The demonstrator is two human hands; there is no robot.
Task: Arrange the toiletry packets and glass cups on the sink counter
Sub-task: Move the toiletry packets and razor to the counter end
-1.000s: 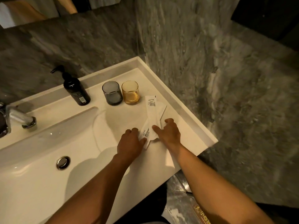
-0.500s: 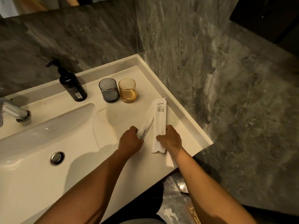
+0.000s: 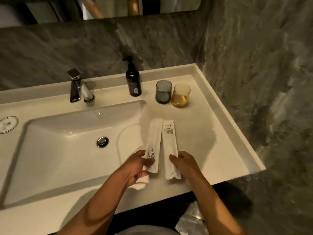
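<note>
I see my 2 forearms reaching forward, hands low and side by side. My left hand pinches with thumb over curled fingers; my right hand rests with thumb and fingers pressing.

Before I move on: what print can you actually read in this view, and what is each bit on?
"BRUSHING TEETH" (partly covered by the thumb): left toiletry packet, pinched by the left hand.
Small logo and a block of fine print: right toiletry packet, at the right hand; too small to read.
White label: black pump bottle; too blurred to read.
Grey glass cup, amber glass cup: no print.
</note>
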